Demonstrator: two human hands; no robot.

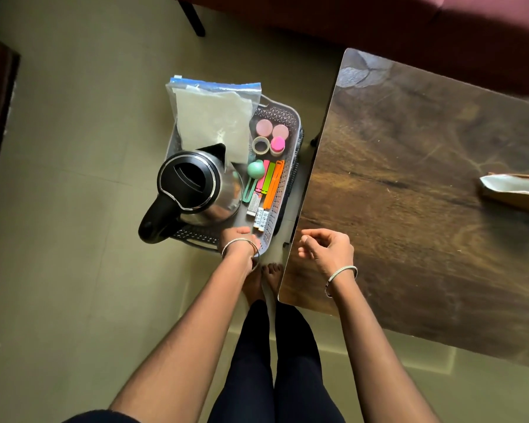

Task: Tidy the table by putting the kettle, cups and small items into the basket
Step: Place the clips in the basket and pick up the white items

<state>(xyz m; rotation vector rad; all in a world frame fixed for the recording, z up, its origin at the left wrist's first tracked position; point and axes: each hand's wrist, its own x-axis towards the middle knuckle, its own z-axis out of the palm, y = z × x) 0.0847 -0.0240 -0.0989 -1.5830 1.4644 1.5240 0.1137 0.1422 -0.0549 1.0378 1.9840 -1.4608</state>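
Note:
A grey plastic basket (pixel 283 117) sits on the floor left of the table. Inside stand a steel kettle (pixel 196 190) with a black lid and handle, a zip bag of white powder (pixel 214 117), pink cups (pixel 271 129), a tape roll (pixel 260 145), coloured clips (pixel 271 184), a green scoop (pixel 255 170) and small white tubes (pixel 260 216). My left hand (pixel 237 236) reaches down to the basket's near rim, its fingers hidden behind the wrist. My right hand (pixel 326 245) hovers over the table's near left corner, fingers loosely curled, holding nothing.
The dark wooden table (pixel 409 193) fills the right side; a brown paper bag (pixel 513 190) lies at its right edge. A maroon sofa (pixel 379 22) stands behind. My bare feet (pixel 261 282) stand just before the basket. Tiled floor spreads left.

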